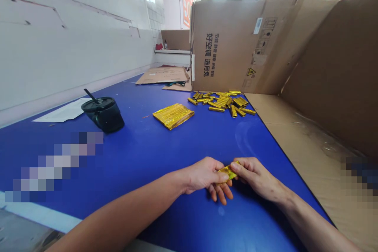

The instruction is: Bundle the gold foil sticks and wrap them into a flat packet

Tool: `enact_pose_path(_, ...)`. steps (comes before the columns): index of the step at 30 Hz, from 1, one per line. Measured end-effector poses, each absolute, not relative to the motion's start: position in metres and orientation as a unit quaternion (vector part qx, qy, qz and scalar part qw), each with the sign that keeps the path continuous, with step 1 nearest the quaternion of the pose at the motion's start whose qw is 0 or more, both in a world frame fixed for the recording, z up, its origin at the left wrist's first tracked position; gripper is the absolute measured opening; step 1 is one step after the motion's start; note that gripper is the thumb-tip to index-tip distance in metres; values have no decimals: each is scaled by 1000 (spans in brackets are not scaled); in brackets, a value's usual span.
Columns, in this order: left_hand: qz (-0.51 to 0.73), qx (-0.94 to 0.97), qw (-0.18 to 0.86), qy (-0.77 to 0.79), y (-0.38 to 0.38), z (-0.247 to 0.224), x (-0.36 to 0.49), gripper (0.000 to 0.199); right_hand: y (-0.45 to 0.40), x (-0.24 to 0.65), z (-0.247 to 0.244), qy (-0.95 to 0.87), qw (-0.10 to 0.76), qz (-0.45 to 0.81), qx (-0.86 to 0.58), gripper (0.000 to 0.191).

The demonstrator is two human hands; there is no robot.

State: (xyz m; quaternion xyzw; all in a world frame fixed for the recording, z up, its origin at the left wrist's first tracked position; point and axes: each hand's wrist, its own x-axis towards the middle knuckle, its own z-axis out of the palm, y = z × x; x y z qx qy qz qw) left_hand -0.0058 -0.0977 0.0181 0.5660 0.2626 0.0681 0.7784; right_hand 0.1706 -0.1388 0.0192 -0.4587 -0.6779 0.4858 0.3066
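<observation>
A small shiny gold piece is held between my two hands, low over the blue table. My left hand grips its left part, thumb on top, with the other fingers curled beneath. At its right end, my right hand pinches it between thumb and fingers. Farther forward lies a flat stack of gold sheets. Beyond it to the right, several gold tubes are piled loosely near the table's edge.
A dark lidded mug with a handle and a stick in it stands at the left, beside white paper. Flat cardboard lies at the back. A large cardboard box rises behind the tubes, with more cardboard along the right.
</observation>
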Motion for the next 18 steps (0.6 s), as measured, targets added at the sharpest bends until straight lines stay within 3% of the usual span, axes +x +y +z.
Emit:
enact_pose_path(10,180,531,755,341,-100,20,-4,34,-142,171,23,-652,342,436,-518,39)
enact_pose_path(18,188,514,768,333,-101,19,-5,20,-146,166,22,-683,354,344,-539,35)
